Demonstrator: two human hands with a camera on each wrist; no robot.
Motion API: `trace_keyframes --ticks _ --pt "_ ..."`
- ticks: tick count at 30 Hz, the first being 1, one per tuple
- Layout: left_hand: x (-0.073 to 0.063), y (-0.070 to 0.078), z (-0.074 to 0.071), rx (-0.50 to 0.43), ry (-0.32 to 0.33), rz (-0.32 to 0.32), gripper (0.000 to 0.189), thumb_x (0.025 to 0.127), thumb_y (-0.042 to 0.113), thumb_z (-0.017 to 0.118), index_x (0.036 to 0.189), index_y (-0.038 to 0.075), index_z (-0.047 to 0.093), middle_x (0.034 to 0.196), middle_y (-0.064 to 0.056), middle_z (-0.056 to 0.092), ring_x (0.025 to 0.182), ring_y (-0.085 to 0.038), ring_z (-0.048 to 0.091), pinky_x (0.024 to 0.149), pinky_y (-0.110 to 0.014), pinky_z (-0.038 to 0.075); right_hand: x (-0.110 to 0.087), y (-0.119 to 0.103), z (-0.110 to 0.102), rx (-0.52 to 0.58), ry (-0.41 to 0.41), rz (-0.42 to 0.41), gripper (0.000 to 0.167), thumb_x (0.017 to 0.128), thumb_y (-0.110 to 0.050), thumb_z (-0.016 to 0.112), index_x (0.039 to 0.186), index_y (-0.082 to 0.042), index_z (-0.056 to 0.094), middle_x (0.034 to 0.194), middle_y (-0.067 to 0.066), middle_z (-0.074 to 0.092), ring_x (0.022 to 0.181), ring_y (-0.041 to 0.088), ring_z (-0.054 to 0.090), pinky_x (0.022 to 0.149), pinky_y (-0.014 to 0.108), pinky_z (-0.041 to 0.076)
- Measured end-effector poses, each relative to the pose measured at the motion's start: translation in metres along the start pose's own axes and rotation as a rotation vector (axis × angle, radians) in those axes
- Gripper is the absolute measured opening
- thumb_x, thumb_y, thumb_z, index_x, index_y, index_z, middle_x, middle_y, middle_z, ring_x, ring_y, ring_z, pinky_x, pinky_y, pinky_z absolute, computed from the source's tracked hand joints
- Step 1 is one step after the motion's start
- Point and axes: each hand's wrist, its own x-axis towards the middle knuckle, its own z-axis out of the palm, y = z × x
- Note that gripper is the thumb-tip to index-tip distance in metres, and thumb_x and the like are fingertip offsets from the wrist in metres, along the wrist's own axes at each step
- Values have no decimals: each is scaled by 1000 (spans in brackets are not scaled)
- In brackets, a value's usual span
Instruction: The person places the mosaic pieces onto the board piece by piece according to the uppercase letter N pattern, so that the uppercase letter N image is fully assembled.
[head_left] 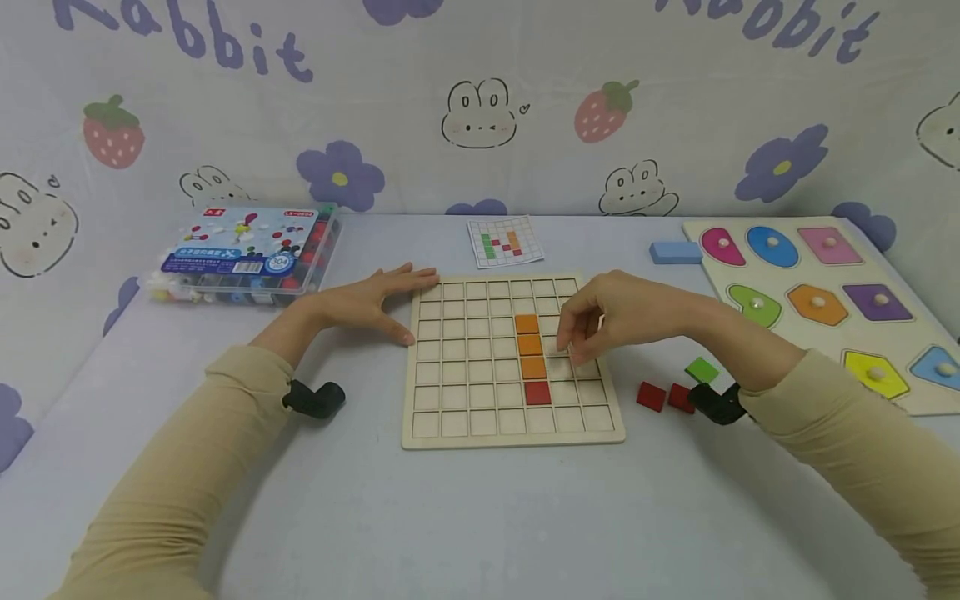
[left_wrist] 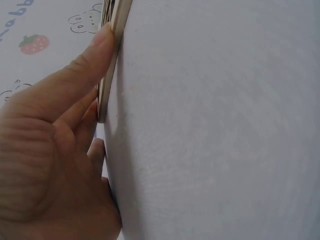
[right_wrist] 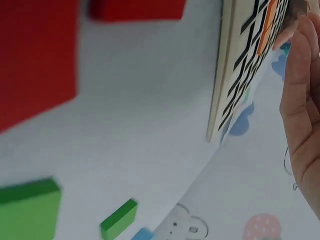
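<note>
A wooden grid board point(head_left: 442, 442) lies in the middle of the table. Three orange tiles point(head_left: 529, 345) stand in one column of it, with a red tile point(head_left: 537, 392) directly below them. My left hand point(head_left: 360, 304) spreads along the board's left edge, thumb and fingertips touching the rim; the left wrist view shows the thumb point(left_wrist: 82, 70) against it. Over the board's right part, my right hand point(head_left: 618, 312) points bent fingers down at the cells beside the orange column. I cannot tell whether a tile is between its fingertips.
Loose red tiles point(head_left: 651, 397) and a green tile point(head_left: 701, 370) lie right of the board. Behind it is a pattern card point(head_left: 525, 257). A boxed kit point(head_left: 247, 250) stands back left; a blue block point(head_left: 675, 252) and a shape puzzle board point(head_left: 795, 267) are at right.
</note>
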Motion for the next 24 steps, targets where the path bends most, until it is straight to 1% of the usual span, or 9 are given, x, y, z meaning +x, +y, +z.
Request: trace_keyframes --ticks 7,11,15,19,24 --pt "0 -1 0 4 -1 5 97 82 35 79 159 23 21 170 2 8 158 -27 -11 127 -54 -13 -18 22 -5 45 14 60 12 82 -22 80 93 -19 75 85 -3 71 83 16 63 76 24 55" --pt "1 -2 0 7 1 12 97 82 34 79 159 22 21 170 2 9 158 -28 -11 127 -54 -13 -27 36 -5 61 6 89 13 81 -21 80 92 -19 74 86 -1 70 84 16 63 77 25 56" --pt "1 -3 0 8 0 11 97 82 35 79 159 22 21 170 2 9 158 -28 -11 127 -53 -13 -34 45 -4 96 -32 109 15 79 -21 81 91 -17 73 89 1 69 86 17 63 79 26 57" --pt "1 -3 0 6 -1 11 97 82 36 79 159 22 21 170 2 8 158 -28 -11 127 -53 -13 -39 52 -1 161 -89 126 20 77 -18 83 93 -15 72 95 6 68 87 20 64 80 28 59" --pt "1 -3 0 10 -2 14 97 82 36 79 159 23 21 170 2 8 158 -28 -11 127 -54 -13 -43 55 1 210 -166 140 25 75 -14 83 97 -12 72 97 10 64 90 22 60 80 28 59"
